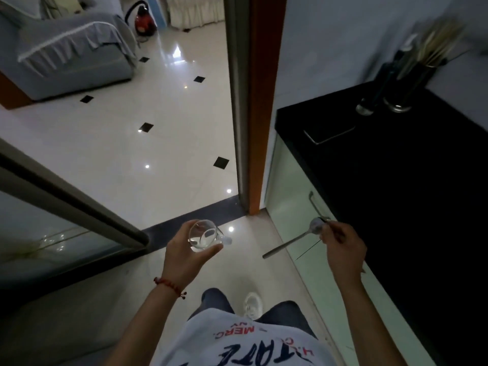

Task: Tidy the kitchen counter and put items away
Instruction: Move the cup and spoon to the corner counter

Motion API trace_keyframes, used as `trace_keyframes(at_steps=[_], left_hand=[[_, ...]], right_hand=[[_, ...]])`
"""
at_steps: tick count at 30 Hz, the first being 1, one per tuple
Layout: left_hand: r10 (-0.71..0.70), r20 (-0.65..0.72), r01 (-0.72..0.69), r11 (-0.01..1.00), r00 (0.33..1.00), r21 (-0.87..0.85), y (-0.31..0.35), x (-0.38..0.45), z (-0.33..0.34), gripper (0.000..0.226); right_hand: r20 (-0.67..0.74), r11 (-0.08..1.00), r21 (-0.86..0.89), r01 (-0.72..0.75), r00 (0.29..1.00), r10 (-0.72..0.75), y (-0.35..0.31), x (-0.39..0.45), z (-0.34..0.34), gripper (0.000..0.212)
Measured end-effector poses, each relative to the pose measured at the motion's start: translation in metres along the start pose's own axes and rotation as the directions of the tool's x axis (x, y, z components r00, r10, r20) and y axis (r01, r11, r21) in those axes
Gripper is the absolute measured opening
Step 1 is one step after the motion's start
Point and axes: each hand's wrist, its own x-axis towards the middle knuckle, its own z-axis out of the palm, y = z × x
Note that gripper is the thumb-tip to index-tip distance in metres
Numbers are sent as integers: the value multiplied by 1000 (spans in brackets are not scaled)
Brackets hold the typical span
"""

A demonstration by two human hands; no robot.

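Note:
My left hand (186, 257) grips a clear drinking glass (204, 235), tilted with its mouth toward me, over the tiled floor near the doorway. My right hand (343, 247) is closed on a metal spoon (295, 237) whose handle points down and left, and on thin sticks that look like chopsticks. Both hands are held in front of me, beside the black kitchen counter (396, 180) on the right.
On the counter lie a dark phone (328, 133) and, further back, blurred utensil holders (406, 83) with chopsticks. A cabinet door with a handle (314, 204) is below. An orange door frame (260, 101) and sliding glass door (66, 202) flank the doorway; sofa (66, 48) beyond.

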Motion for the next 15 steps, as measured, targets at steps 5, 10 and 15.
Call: trace_keyframes(at_steps=[5,10,15], left_hand=[[74,136,-78,997,988,26,36,69,30,49],[164,268,-169,986,949,-3,78,145,75,47],[235,418,-234,971,878,-56,124,230,128,43]], right_hand=[[-169,1000,18,3,986,0,-11,41,-11,22],[-355,994,29,-109,928,112,-9,79,-26,24],[-520,976,76,-204,827,213,-18,133,-32,6]])
